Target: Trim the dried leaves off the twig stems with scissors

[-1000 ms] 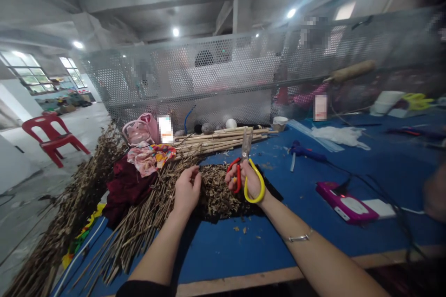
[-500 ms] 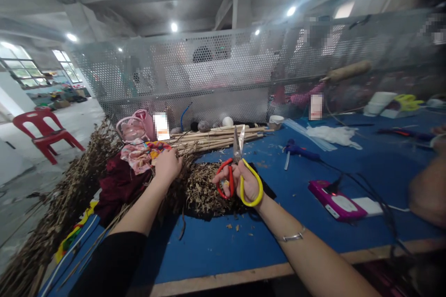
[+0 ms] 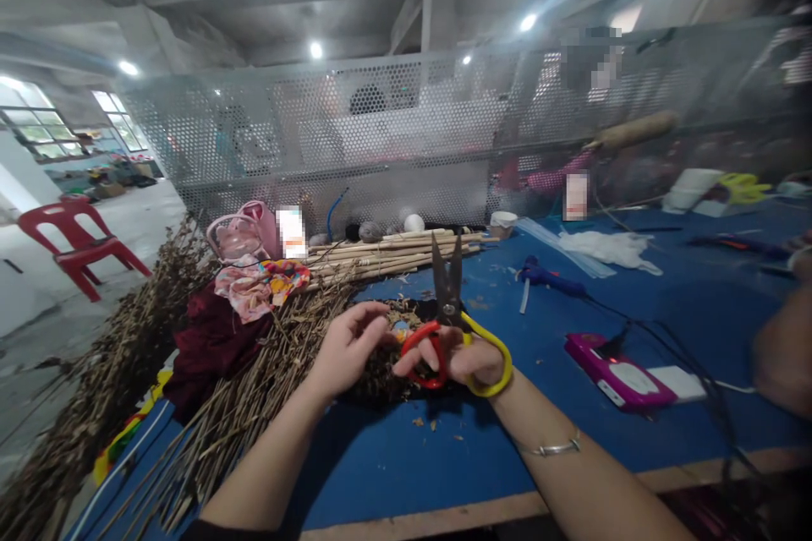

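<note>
My right hand [image 3: 469, 359] has its fingers through the red and yellow handle loops of a pair of scissors [image 3: 449, 296]. Their blades point away from me and stand apart. My left hand [image 3: 352, 347] hovers to the left of the scissors, fingers loosely curved and apart, with nothing visible in it. Below both hands is a heap of crumbled dried leaves [image 3: 384, 379] on a dark cloth, partly hidden by the hands. A small blue and orange item [image 3: 401, 327] shows between the hands; I cannot make out what it is. Dried plant stems [image 3: 254, 380] lie beside my left forearm.
Pale sticks [image 3: 381, 252] lie behind the heap on the blue table [image 3: 507, 448]. Dark red cloth [image 3: 216, 347] and a pink bag [image 3: 238, 237] are at left. A magenta power bank [image 3: 618, 372], cables and a blue glue gun [image 3: 551, 275] lie right, near a blurred person's arm [image 3: 783, 347].
My left hand has come off the patterned cloth area and moved right and nearer to me, towards the scissors. The scissors have shifted slightly right and nearer. More stems now show at left.
</note>
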Demonstrator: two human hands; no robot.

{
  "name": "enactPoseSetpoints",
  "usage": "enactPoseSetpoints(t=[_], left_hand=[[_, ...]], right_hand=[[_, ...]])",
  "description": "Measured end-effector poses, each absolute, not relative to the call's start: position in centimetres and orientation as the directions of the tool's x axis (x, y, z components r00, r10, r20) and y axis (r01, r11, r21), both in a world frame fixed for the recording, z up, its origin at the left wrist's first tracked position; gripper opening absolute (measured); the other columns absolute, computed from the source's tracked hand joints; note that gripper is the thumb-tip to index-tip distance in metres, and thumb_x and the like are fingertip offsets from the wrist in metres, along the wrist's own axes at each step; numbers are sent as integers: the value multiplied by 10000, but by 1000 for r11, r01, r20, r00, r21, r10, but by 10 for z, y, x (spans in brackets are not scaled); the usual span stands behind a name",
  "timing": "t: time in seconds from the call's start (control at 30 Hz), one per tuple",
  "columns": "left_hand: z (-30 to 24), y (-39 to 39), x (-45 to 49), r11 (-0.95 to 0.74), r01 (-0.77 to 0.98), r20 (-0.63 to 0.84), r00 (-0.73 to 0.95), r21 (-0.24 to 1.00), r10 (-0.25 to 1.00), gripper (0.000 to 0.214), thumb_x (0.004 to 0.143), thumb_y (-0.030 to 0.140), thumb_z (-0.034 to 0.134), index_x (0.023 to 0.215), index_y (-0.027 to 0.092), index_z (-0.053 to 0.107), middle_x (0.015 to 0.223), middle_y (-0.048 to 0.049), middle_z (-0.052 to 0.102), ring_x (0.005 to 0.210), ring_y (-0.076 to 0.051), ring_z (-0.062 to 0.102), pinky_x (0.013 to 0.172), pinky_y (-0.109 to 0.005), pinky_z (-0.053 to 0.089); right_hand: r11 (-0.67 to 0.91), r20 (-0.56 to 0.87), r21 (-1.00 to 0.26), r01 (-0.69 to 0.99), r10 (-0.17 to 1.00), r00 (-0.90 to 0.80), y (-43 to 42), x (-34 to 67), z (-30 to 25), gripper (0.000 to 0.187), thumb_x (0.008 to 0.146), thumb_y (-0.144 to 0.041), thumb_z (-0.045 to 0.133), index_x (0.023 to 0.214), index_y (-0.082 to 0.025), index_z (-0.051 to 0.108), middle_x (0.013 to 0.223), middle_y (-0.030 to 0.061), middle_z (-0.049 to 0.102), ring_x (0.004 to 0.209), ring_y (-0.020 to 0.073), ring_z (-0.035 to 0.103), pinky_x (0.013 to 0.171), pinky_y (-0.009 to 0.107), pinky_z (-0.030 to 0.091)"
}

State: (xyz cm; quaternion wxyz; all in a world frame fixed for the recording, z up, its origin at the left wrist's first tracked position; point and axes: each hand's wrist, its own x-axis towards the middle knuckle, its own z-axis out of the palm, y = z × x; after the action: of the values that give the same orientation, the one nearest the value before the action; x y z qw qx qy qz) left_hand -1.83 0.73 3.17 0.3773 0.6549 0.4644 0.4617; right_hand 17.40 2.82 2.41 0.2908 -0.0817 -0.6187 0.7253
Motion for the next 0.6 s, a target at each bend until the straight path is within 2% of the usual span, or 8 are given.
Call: enactPoseSetpoints(t=[0.1, 0.23, 0.3, 0.47, 0.6], left_hand=[[30, 1, -18, -328, 245, 265, 257, 912, 929, 338, 735, 329, 601, 1023, 153, 583, 969, -88, 629, 867, -186, 596, 754, -277, 477], [26, -2, -16, -338, 271, 274, 247, 901, 929, 426, 698, 251, 639, 1106, 156, 562, 1013, -92, 629, 917, -191, 588, 821, -302, 463], [24, -4, -13, -289, 243, 230, 243, 926, 942, 438, 695, 257, 643, 1114, 156, 567, 946, -78, 653, 866, -180, 603, 799, -301, 473], [20, -7, -8, -70, 58, 56, 221, 996, 974, 332, 705, 321, 641, 973, 124, 631, 761, -63, 673, 677, -148, 611, 628, -253, 480], [20, -7, -9, -40, -34, 47, 232, 999, 972, 350, 706, 301, 640, 1006, 122, 618, 696, -32, 633, 604, -103, 568, 599, -225, 450]], right_hand=[[-36, 225, -961, -274, 475, -851, 24, 177, 28, 376, 543, -508, 675, 584, -183, 491, 703, 63, 614, 878, 285, 611, 840, 445, 393], [10, 192, -977, -211, 458, -868, 19, 177, 31, 366, 562, -505, 669, 579, -176, 508, 823, 121, 652, 847, 273, 598, 801, 435, 414], [4, 154, -985, -171, 459, -875, 17, 177, 31, 374, 560, -520, 662, 587, -177, 515, 850, 132, 658, 859, 276, 587, 802, 443, 416], [17, 140, -989, -146, 415, -899, 14, 177, 37, 346, 579, -489, 654, 588, -172, 516, 857, 130, 661, 844, 254, 590, 863, 452, 386], [-23, 136, -987, -160, 425, -895, 14, 177, 34, 307, 584, -453, 654, 624, -175, 532, 791, 103, 649, 833, 267, 599, 825, 460, 415]])
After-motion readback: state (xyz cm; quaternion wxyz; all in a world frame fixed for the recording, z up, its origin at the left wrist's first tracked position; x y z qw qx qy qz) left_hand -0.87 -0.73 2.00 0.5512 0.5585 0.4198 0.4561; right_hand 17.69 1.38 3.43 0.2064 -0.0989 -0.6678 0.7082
